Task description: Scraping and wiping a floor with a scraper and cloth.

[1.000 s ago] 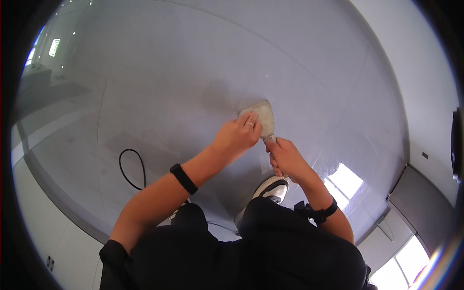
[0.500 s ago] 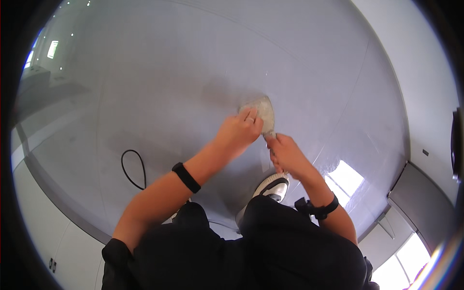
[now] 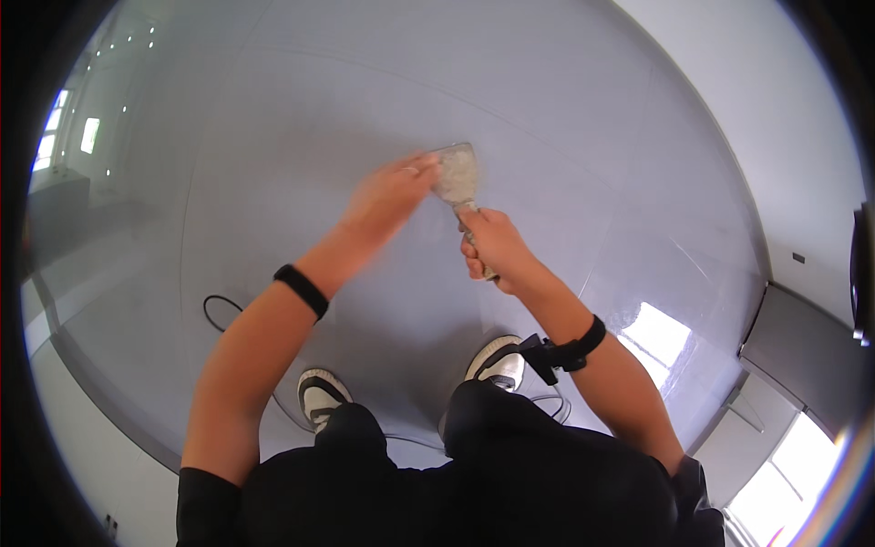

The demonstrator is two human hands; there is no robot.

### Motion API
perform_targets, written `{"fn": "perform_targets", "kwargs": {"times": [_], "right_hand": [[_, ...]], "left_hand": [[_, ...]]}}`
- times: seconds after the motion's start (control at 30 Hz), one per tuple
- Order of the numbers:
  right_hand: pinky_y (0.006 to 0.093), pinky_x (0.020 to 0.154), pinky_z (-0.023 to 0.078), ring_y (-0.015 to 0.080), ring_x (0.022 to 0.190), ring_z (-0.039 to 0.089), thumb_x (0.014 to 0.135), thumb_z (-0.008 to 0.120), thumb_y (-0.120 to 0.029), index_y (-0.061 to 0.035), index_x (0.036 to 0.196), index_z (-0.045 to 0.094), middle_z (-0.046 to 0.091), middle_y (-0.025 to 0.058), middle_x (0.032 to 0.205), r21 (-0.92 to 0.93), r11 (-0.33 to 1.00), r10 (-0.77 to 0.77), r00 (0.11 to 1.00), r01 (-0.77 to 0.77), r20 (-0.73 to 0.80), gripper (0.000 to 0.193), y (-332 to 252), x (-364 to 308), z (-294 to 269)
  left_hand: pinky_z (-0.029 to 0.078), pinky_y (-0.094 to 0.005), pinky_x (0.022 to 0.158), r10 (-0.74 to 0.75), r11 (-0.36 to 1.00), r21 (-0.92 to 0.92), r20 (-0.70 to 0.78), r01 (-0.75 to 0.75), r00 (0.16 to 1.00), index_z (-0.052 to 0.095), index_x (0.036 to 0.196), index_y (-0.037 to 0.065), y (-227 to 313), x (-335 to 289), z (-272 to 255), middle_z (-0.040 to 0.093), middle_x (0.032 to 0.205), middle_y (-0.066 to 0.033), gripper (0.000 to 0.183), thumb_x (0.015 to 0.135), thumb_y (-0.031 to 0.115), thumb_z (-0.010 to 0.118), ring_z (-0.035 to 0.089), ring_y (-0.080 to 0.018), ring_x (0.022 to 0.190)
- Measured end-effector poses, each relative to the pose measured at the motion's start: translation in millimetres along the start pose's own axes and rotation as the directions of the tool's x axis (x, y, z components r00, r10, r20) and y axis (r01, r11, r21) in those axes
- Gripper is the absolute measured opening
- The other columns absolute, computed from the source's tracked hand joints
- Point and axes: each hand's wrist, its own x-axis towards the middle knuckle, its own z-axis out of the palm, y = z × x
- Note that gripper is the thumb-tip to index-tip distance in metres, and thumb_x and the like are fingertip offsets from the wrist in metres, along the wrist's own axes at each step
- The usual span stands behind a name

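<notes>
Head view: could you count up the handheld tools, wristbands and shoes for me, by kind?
Scraper: 1
Wristbands: 2
Shoes: 2
Total: 5

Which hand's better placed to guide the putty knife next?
Right, I'd say: the right hand is wrapped around the handle of the putty knife. The left hand only has blurred fingers at the blade's left edge, contact unclear.
</notes>
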Motion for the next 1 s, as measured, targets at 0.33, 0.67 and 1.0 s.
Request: {"fn": "perform_targets", "kwargs": {"times": [0.33, 0.67, 1.0], "right_hand": [[0.0348, 0.049, 0.042, 0.0168, 0.056, 0.048, 0.105, 0.051, -0.027, -0.0074, 0.104, 0.047, 0.051, 0.0064, 0.074, 0.752, 0.623, -0.09, 0.974, 0.217, -0.206, 0.02, 14, 18, -88], [0.0341, 0.058, 0.051, 0.0181, 0.07, 0.061, 0.099, 0.061, -0.013, -0.0045, 0.147, 0.047, 0.06, 0.0113, 0.111, 0.407, 0.756, -0.265, 0.807, 0.513, -0.528, 0.05, 45, 2, -84], [0.0332, 0.076, 0.054, 0.0167, 0.079, 0.063, 0.099, 0.063, -0.008, 0.0032, 0.105, 0.061, 0.066, 0.0097, 0.101, 0.4, 0.295, -0.204, 0.466, 0.868, -0.861, 0.013, 45, 11, -146]], "left_hand": [[0.026, -0.0546, 0.126, -0.402, 0.821, 0.442, -0.002, 0.362, 0.915, 0.04, 0.159, 0.01, -25, -94, -50, 0.03, 0.17, -0.0113, 0.065, 0.101, 0.03, 0.062, 0.028, -0.0375, 0.155], [0.05, -0.0496, 0.106, -0.573, 0.716, 0.569, 0.147, 0.405, 0.806, 0.058, 0.142, 0.002, -23, -26, -134, 0.035, 0.167, -0.0155, 0.05, 0.104, 0.034, 0.058, 0.055, -0.0389, 0.133], [0.054, -0.0468, 0.1, -0.442, 0.755, 0.599, 0.163, 0.268, 0.882, 0.064, 0.133, 0.0, -69, 31, -181, 0.041, 0.163, -0.0128, 0.043, 0.103, 0.031, 0.061, 0.061, -0.0346, 0.126]]}}
